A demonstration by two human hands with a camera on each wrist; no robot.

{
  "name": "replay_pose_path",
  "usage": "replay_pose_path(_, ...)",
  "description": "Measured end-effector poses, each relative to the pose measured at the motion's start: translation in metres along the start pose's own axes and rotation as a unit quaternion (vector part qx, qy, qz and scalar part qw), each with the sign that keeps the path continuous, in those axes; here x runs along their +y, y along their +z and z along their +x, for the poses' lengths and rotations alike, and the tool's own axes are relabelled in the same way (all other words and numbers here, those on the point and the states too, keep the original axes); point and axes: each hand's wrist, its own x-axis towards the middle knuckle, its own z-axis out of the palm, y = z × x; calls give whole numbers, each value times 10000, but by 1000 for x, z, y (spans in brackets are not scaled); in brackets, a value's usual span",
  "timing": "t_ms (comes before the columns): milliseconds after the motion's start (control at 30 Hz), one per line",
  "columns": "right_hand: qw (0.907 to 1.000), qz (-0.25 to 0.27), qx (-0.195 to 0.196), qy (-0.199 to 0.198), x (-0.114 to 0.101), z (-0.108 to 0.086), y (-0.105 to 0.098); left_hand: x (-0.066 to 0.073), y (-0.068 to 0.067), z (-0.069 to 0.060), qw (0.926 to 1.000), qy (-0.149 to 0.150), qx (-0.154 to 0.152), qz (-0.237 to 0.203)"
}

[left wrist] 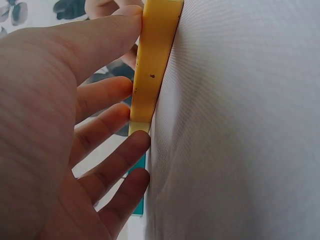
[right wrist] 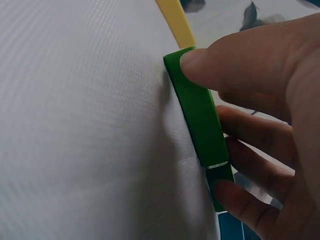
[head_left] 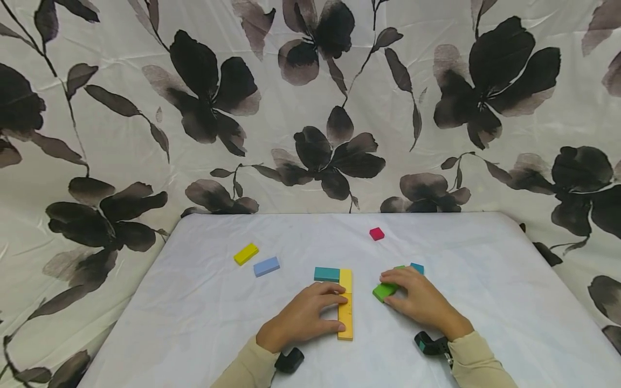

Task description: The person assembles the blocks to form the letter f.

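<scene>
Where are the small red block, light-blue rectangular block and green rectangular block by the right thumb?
Small red block (head_left: 377, 233): head view, top face.
Light-blue rectangular block (head_left: 266, 266): head view, top face.
Green rectangular block (right wrist: 197, 112): right wrist view, middle of long side.

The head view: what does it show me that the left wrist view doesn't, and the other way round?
Only the head view shows the red block, the light blue block, the lone yellow block, the green block and the tan sleeves.

Only the left wrist view shows the palm side of the left hand, with the pads of its fingers.

Both show that hand touching the orange-yellow block, plus the teal block, the white surface and the flowered cloth.
</scene>
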Motion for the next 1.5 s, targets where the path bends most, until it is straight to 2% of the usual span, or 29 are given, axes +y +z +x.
replay_pose_path(433,9999,-74,11,-90,0,-2,0,1,0,0,9999,-122,-44,-28)
replay_pose_path(833,9998,-167,-22,-64,-3,-2,-1,0,-1,0,10000,-37,-19,-28)
replay_pose_path(1500,9999,-95,-19,-65,-4,-3,1,2,-1,0,9999,-82,-20,-61)
